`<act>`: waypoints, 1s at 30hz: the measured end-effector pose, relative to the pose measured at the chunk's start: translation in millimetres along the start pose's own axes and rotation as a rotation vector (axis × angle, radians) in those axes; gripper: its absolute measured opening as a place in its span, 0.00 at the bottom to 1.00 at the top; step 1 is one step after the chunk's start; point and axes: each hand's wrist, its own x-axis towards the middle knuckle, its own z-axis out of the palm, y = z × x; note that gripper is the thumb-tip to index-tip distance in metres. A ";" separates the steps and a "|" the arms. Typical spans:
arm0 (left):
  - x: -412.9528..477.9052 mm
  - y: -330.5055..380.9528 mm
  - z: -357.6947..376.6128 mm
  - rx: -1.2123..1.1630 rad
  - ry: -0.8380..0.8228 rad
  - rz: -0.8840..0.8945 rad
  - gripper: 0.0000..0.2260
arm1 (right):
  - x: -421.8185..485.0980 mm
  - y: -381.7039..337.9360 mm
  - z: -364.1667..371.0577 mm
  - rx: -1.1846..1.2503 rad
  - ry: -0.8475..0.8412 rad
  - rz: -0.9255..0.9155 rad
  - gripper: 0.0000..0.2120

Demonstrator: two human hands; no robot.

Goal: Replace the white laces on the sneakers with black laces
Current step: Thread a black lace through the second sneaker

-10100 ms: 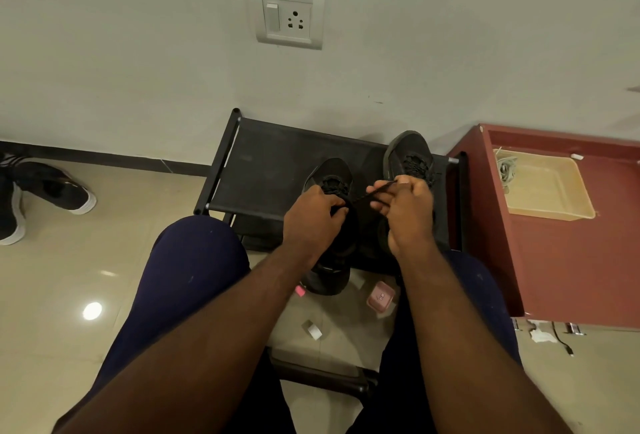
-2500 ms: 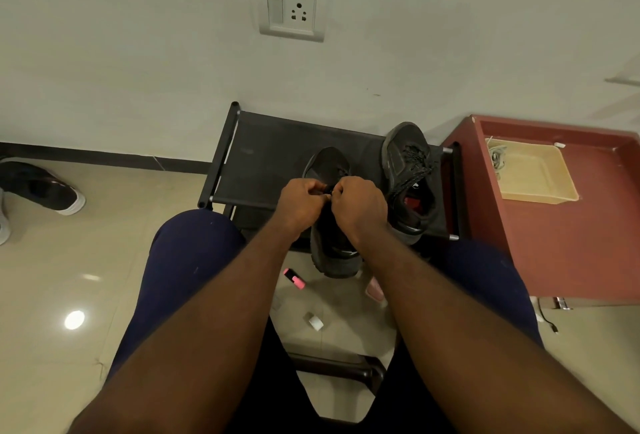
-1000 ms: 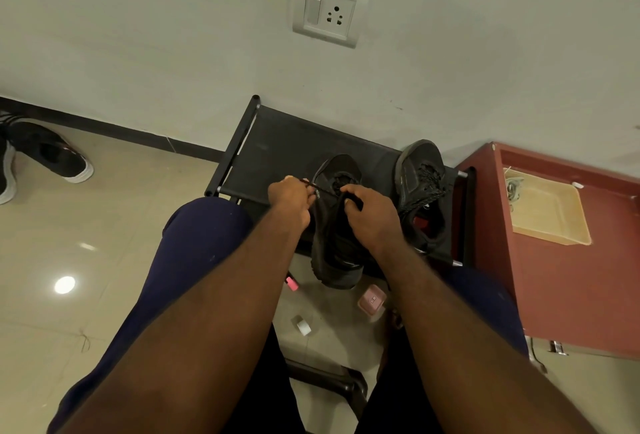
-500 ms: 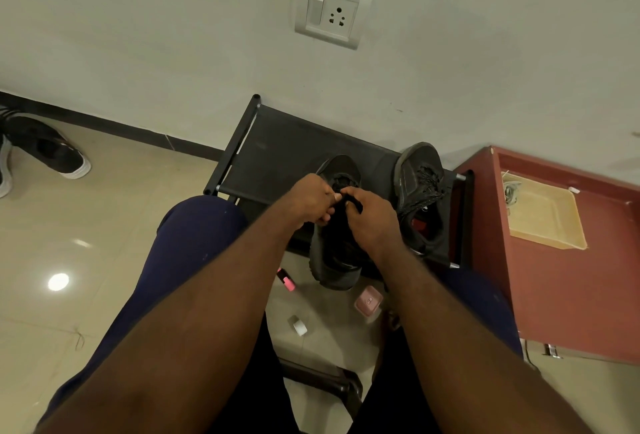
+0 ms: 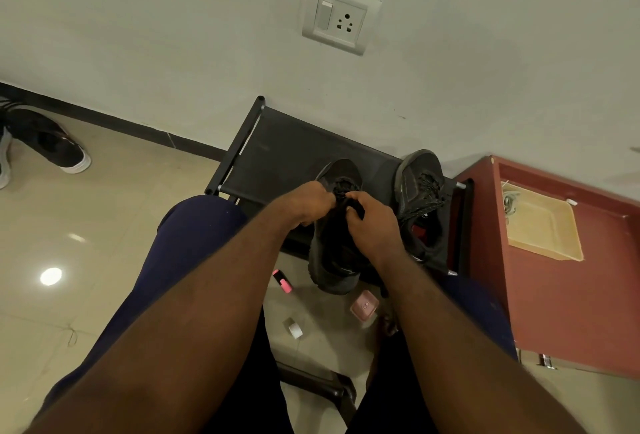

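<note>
Two black sneakers stand on a low black rack (image 5: 277, 143) against the wall. The nearer sneaker (image 5: 334, 260) hangs over the rack's front edge, heel towards me. My left hand (image 5: 306, 203) and my right hand (image 5: 369, 222) meet over its tongue, fingers curled and pinching the black lace (image 5: 343, 189). The lace ends are hidden between my fingers. The second sneaker (image 5: 420, 198) sits to the right with loose black laces spilling over its side. White laces (image 5: 508, 200) lie in a beige tray (image 5: 543, 226).
The tray rests on a red cabinet (image 5: 571, 295) at the right. On the tiled floor lie a pink marker (image 5: 282, 281), a pink box (image 5: 363, 305) and a small white piece (image 5: 293, 328). Another pair of dark shoes (image 5: 52, 143) stands far left. A wall socket (image 5: 341, 20) is above.
My left hand, which had pulled the lace out to the left, has come back to the tongue. Both hands now work close together on the lace. The view shifted slightly.
</note>
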 end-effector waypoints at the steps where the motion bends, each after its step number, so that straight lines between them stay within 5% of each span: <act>1: 0.0 -0.6 0.0 -0.016 -0.003 -0.003 0.09 | 0.1 -0.7 -0.9 0.005 -0.004 0.001 0.17; 10: 0.2 -4.6 -2.7 0.024 -0.033 0.054 0.09 | 0.9 -1.2 -4.7 0.001 -0.027 0.003 0.19; 17: 12.6 -6.5 6.0 -0.126 0.222 -0.017 0.13 | 1.6 -0.6 -4.5 0.007 -0.020 0.006 0.18; 24: 22.7 -8.8 -2.7 -0.882 0.490 -0.256 0.15 | 1.6 -1.5 -3.1 0.005 -0.002 0.009 0.16; 30: 13.6 0.9 -2.3 -1.345 0.302 -0.263 0.09 | 1.2 -1.4 -3.9 -0.005 -0.010 0.011 0.15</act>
